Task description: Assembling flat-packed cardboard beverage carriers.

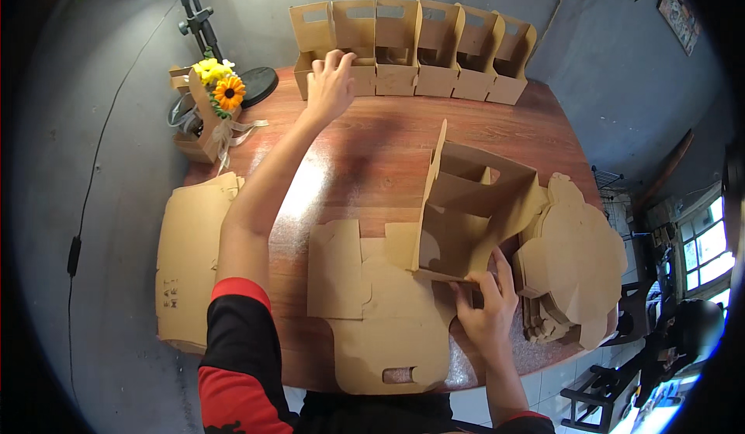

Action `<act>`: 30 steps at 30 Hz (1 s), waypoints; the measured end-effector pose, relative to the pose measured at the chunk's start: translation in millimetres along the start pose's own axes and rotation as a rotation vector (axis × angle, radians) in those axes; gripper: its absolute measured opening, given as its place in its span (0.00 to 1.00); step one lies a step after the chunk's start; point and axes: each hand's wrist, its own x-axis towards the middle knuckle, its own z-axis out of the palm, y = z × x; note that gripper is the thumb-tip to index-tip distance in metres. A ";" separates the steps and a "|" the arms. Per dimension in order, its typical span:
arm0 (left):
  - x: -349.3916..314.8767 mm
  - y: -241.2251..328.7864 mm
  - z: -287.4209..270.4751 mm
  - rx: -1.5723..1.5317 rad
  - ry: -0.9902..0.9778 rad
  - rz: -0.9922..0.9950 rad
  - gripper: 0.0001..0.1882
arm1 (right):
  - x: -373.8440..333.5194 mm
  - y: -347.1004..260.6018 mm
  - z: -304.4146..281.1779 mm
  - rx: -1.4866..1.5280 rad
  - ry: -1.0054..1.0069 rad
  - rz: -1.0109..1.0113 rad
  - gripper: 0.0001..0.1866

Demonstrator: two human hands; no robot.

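Note:
My right hand (489, 306) pinches the near edge of a folded brown cardboard carrier box (458, 242), which is tilted with its open inside toward me. Over at the back, my left hand (331, 86) reaches to the left end of a row of standing cardboard carriers (396, 79). Its fingers are apart and curved over the front of the carriers; whether they touch the cardboard I cannot tell. Beneath and left of the tilted carrier lies a flat, unfolded cardboard blank (392, 310) with a handle slot near the table's front edge.
Flat cardboard sheets (190, 255) lie stacked at the left, partly behind my left arm. On the right is a pile of cut cardboard shapes (574, 255). A carrier with yellow and orange flowers (229, 93) stands back left, beside a lamp's round base (259, 86).

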 end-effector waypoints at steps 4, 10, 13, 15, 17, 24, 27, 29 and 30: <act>1.6 -10.6 28.7 0.109 -0.127 -0.143 0.28 | -0.2 -1.2 0.1 -0.028 -0.008 0.004 0.17; 8.7 -24.4 36.6 0.222 -0.142 -0.170 0.20 | -3.2 -6.6 4.2 -0.024 0.011 0.011 0.16; 8.8 -38.5 23.1 0.261 -0.133 -0.220 0.16 | -5.1 -2.1 5.6 -0.011 0.010 0.045 0.16; 7.5 -41.8 13.2 0.299 -0.090 -0.191 0.15 | -5.5 -1.6 5.1 -0.011 0.004 0.060 0.16; 10.8 -51.2 4.6 0.110 -0.095 -0.286 0.15 | -0.7 -2.8 4.6 -0.051 0.017 -0.001 0.16; 19.9 -115.7 -16.5 -0.135 0.040 -0.315 0.16 | 0.6 -7.6 4.0 -0.034 0.032 -0.041 0.18; 23.9 -125.8 -30.3 -0.171 0.065 -0.291 0.16 | -1.6 -7.0 5.4 0.018 0.014 0.026 0.19; 26.6 -114.1 -41.8 -0.175 0.026 -0.316 0.18 | -2.7 -5.4 6.5 0.003 0.042 0.010 0.19; 28.1 -106.4 -48.9 -0.179 0.032 -0.311 0.18 | -3.1 -4.9 6.3 -0.002 0.049 0.007 0.19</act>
